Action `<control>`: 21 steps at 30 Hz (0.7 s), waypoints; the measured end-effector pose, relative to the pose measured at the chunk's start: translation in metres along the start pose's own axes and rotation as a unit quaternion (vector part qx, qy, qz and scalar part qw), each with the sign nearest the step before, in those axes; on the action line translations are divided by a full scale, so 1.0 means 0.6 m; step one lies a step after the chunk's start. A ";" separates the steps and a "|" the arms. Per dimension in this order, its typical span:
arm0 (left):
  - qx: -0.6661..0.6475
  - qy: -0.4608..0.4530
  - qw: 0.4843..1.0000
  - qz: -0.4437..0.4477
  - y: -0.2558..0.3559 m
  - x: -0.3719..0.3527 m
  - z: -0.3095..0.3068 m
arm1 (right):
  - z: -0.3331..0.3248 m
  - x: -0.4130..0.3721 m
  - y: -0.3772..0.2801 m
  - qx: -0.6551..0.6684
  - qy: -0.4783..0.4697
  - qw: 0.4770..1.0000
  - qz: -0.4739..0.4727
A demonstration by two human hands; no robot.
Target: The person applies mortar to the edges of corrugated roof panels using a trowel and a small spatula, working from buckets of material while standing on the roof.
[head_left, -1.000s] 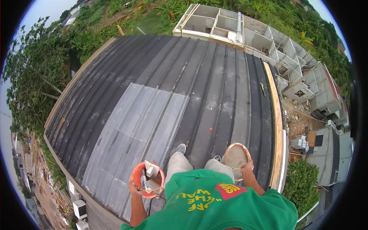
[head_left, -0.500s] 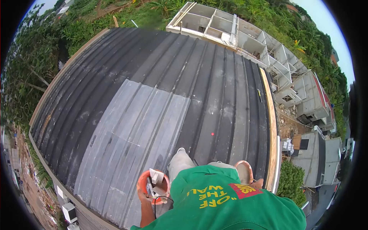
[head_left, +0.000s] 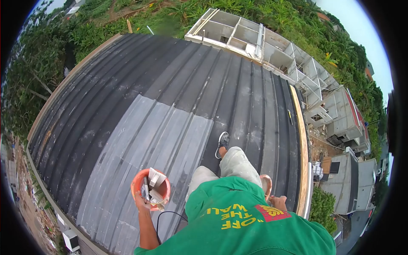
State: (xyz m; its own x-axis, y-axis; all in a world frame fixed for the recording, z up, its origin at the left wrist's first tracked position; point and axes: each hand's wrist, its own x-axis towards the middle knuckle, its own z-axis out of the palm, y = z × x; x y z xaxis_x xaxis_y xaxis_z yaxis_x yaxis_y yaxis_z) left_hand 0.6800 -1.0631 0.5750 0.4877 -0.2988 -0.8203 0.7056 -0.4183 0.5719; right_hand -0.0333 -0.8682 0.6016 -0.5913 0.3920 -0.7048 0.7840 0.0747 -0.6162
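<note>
My left hand (head_left: 142,201) grips the near rim of an orange bucket (head_left: 137,185), out over the pale grey roof panels (head_left: 140,140). White and grey pieces (head_left: 157,178) stick up inside the bucket, too jumbled to name. On the other side of my body, my right hand (head_left: 278,201) is closed at the edge of a second orange bucket (head_left: 266,185), partly hidden by my green shirt. A dark cable (head_left: 160,216) loops beside my left forearm. My shoe (head_left: 223,139) is planted on the dark ribbed roof (head_left: 238,106).
A wooden board (head_left: 301,144) runs along the roof's right edge, with a small yellow tool (head_left: 290,114) beside it. Beyond the far edge stand unfinished walls (head_left: 238,32). The left edge has a narrow border (head_left: 59,89), with trees outside.
The left-hand bucket has swung outward to the left and shows more fully. A shoe and bent knee have come forward. My right hand shows more clearly, and the small red dot on the roof is gone.
</note>
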 end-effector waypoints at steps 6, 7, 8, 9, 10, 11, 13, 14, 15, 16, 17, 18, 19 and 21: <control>0.100 0.007 0.995 0.013 0.062 0.044 0.211 | 0.285 0.051 0.032 -0.011 -0.069 0.998 0.004; 0.088 0.015 0.996 0.018 0.057 0.054 0.245 | 0.356 0.059 0.037 -0.014 -0.085 0.996 0.004; 0.098 0.010 0.995 0.024 0.053 0.068 0.289 | 0.435 0.065 0.046 -0.020 -0.107 0.994 0.008; 0.116 0.013 0.993 0.025 0.047 0.072 0.327 | 0.513 0.070 0.047 -0.029 -0.120 0.992 0.011; 0.122 0.050 0.991 0.023 0.043 0.073 0.367 | 0.596 0.079 0.048 -0.036 -0.132 0.991 0.011; 0.122 0.069 0.990 0.028 0.038 0.095 0.393 | 0.674 0.086 0.052 -0.045 -0.141 0.989 0.016; 0.032 0.065 0.997 0.019 0.030 0.110 0.466 | 0.812 0.092 0.045 -0.060 -0.158 0.985 0.024; 0.035 0.102 0.994 0.009 0.031 0.085 0.510 | 0.863 0.090 0.043 -0.068 -0.162 0.984 0.029; 0.037 0.138 0.990 -0.002 0.030 0.063 0.550 | 0.898 0.087 0.030 -0.085 -0.156 0.984 0.030; 0.016 0.196 0.980 -0.014 0.016 0.089 0.564 | 0.940 0.077 0.014 -0.089 -0.162 0.982 0.028; -0.012 0.245 0.969 -0.019 0.023 0.103 0.597 | 0.971 0.071 -0.012 -0.093 -0.164 0.982 0.031; -0.020 0.261 0.964 -0.035 0.021 0.081 0.650 | 0.993 0.070 -0.026 -0.099 -0.165 0.981 0.038; -0.033 0.275 0.960 -0.036 0.024 0.071 0.689 | 1.011 0.067 -0.043 -0.104 -0.165 0.980 0.040; -0.074 0.293 0.953 -0.029 0.021 0.047 0.743 | 1.051 0.061 -0.083 -0.115 -0.177 0.977 0.035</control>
State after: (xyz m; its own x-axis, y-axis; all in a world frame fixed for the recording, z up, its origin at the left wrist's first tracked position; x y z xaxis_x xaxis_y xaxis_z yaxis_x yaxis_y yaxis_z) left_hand 0.4734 -1.4593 0.5624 0.6187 0.2700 -0.7378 0.7834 -0.2818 0.5539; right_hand -0.2129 -1.4356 0.3848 -0.5306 0.0656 -0.8451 0.8229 0.2791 -0.4949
